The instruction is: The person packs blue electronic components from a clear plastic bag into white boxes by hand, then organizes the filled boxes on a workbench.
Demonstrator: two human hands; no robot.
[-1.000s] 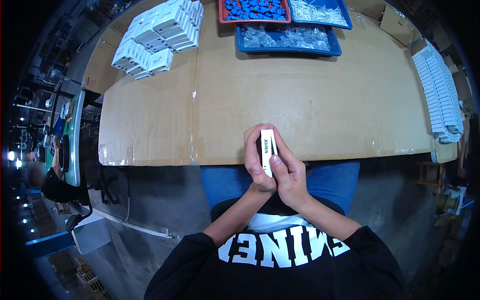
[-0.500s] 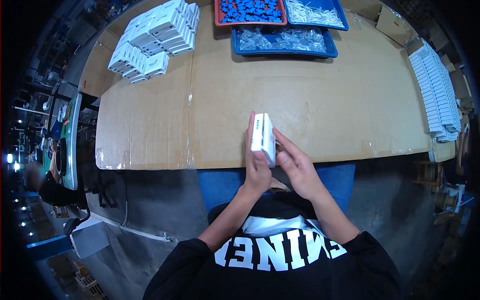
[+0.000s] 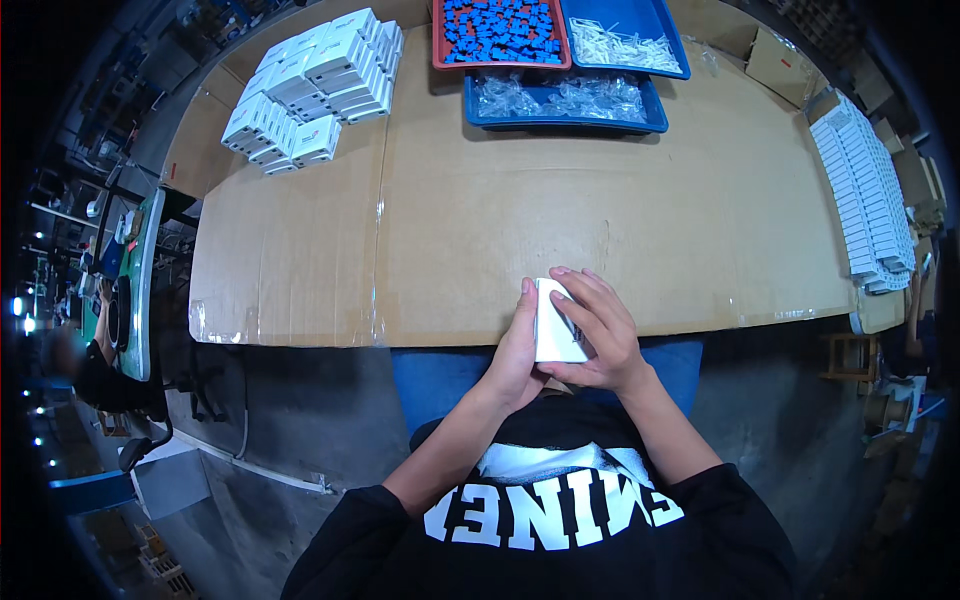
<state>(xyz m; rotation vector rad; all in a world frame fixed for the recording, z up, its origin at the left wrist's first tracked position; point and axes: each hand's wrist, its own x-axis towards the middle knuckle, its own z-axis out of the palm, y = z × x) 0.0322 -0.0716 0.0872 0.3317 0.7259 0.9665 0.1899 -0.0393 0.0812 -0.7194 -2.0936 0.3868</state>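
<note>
A small white box point(image 3: 555, 330) is held between my two hands, just off the near edge of the table and above my lap. My left hand point(image 3: 515, 345) grips its left side, thumb along the edge. My right hand point(image 3: 605, 335) wraps over its right side and top, with the fingers bent across it. A plain white face of the box points up at me; its right part is hidden under my right fingers.
The cardboard-covered table point(image 3: 480, 230) spreads ahead. White boxes point(image 3: 310, 85) are stacked far left, more white boxes point(image 3: 865, 195) at right. At the back stand a red tray point(image 3: 500, 35) of blue pieces, a blue tray point(image 3: 625, 45) of white pieces and another blue tray point(image 3: 570, 105) of clear bags.
The box has turned and come slightly nearer to me and to the right. My right hand, earlier beside it with fingers partly off, now closes over its right side.
</note>
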